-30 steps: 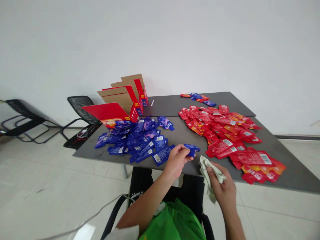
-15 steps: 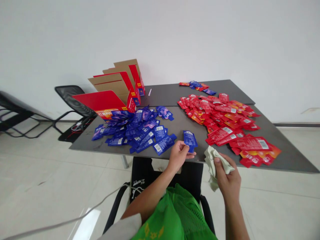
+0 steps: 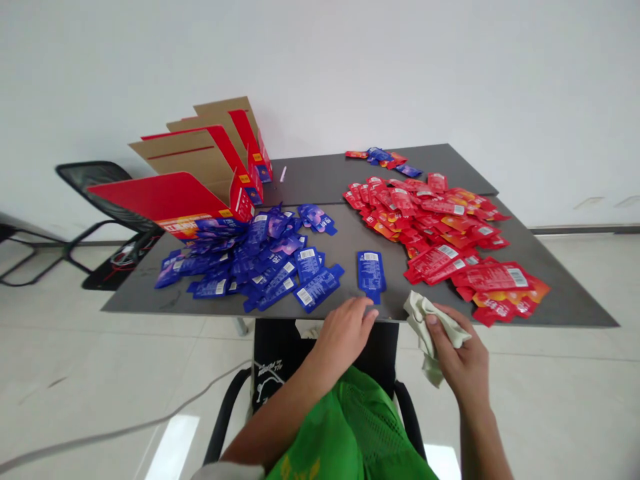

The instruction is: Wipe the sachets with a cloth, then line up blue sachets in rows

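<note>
**One blue packet lies just past the left fingers, and a cloth is held in the right hand**

A left hand point(image 3: 344, 335) is seen at the front edge of a dark gray table point(image 3: 135, 300). Its fingers point(image 3: 363, 313) are held loosely together, a little bent, and nothing is gripped by them. A blue packet point(image 3: 371, 276) is lying flat on the table, just past those fingertips. It is near them but is not touched by them. A white barcode can be seen at its far end.

A pale cloth point(image 3: 425, 327) is held in a right hand point(image 3: 463, 353). The fingers of that hand point(image 3: 440, 323) are closed on the cloth, and part of the cloth hangs down below the hand. The cloth is held just off the front edge of the table.

To the left of the lone packet, a big pile of blue packets point(image 3: 240, 263) is spread on the table. To its right, a big pile of red packets point(image 3: 425, 227) is spread out. A small heap of red and blue packets point(image 3: 377, 156) is seen at the back of the table. Red cardboard boxes point(image 3: 200, 160) are stood open at the back left corner. A green bag point(image 3: 350, 427) is seen on the lap below the hands.
</note>
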Action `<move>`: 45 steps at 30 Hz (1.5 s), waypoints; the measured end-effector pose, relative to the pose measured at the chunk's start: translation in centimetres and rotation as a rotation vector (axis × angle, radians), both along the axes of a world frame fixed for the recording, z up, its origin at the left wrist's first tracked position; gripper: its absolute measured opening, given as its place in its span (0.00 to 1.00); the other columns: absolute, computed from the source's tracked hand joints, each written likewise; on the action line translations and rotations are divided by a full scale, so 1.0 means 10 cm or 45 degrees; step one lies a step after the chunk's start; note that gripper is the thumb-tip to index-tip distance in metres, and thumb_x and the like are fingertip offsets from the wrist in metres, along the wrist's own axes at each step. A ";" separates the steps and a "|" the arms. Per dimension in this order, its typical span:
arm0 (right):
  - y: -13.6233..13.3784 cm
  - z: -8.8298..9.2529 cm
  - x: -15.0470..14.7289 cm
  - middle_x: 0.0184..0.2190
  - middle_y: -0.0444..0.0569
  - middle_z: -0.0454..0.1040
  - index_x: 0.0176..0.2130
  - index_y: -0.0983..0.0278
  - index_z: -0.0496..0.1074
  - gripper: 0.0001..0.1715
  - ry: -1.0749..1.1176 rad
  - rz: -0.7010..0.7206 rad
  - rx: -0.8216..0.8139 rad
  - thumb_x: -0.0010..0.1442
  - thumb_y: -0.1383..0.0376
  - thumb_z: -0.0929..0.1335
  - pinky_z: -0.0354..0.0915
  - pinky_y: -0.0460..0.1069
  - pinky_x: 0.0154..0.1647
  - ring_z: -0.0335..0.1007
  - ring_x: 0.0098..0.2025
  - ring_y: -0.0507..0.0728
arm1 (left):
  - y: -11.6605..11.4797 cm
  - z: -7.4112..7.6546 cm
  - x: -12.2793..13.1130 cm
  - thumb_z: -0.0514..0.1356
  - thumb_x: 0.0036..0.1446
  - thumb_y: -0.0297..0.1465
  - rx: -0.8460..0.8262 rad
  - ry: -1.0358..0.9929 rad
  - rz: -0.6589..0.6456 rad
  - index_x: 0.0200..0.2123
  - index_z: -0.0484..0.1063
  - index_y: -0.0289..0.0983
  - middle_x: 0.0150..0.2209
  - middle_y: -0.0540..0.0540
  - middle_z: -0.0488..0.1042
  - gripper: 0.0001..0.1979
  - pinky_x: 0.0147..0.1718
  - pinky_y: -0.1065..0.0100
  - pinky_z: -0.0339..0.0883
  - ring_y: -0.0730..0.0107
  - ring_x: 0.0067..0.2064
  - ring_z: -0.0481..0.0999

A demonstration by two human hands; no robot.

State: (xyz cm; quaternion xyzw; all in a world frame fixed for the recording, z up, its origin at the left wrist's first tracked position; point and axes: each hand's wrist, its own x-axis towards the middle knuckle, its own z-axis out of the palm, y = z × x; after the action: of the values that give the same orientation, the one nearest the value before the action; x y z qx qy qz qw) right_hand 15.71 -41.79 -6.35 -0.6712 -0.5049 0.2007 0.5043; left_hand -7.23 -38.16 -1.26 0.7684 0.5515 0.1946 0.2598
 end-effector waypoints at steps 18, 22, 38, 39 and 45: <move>1.32 0.58 -0.16 0.56 0.55 0.80 0.60 0.61 0.75 0.19 -0.960 1.014 0.373 0.73 0.59 0.70 0.73 0.59 0.56 0.77 0.54 0.64 | 0.00 -0.59 0.12 0.64 0.71 0.36 0.715 0.338 -0.206 0.64 0.71 0.35 0.65 0.44 0.75 0.22 0.60 0.57 0.69 0.59 0.64 0.72; 1.37 0.36 -0.19 0.57 0.55 0.80 0.60 0.61 0.75 0.19 -1.103 1.218 0.305 0.73 0.59 0.70 0.74 0.58 0.51 0.77 0.52 0.64 | 0.04 -0.63 0.12 0.63 0.72 0.31 0.734 0.357 -0.235 0.62 0.74 0.35 0.62 0.46 0.78 0.18 0.56 0.59 0.71 0.61 0.61 0.74; 1.62 0.75 -0.38 0.60 0.57 0.77 0.64 0.62 0.72 0.23 -1.133 0.909 0.319 0.72 0.64 0.68 0.70 0.59 0.59 0.73 0.57 0.66 | 0.08 -0.65 0.10 0.63 0.72 0.34 0.643 0.200 -0.195 0.62 0.74 0.38 0.63 0.47 0.78 0.18 0.54 0.59 0.71 0.63 0.61 0.75; 1.48 0.73 -0.37 0.59 0.57 0.78 0.64 0.62 0.72 0.23 -1.134 0.992 0.308 0.72 0.64 0.68 0.71 0.59 0.57 0.73 0.57 0.66 | 0.08 -0.64 0.10 0.63 0.72 0.34 0.619 0.203 -0.210 0.62 0.74 0.38 0.61 0.46 0.79 0.17 0.53 0.59 0.71 0.62 0.60 0.76; 1.32 0.40 -0.32 0.57 0.56 0.80 0.62 0.61 0.75 0.21 -1.134 1.143 0.192 0.72 0.61 0.69 0.74 0.58 0.52 0.75 0.52 0.65 | 0.10 -0.60 0.08 0.61 0.74 0.33 0.567 0.212 -0.241 0.61 0.75 0.38 0.58 0.45 0.81 0.15 0.52 0.59 0.72 0.63 0.58 0.77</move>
State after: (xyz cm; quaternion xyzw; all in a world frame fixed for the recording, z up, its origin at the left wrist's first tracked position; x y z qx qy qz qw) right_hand 12.56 -28.61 -2.36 -0.3760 -0.9111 0.0581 0.1588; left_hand -6.40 -37.20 -7.22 0.8683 0.4401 0.2220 0.0550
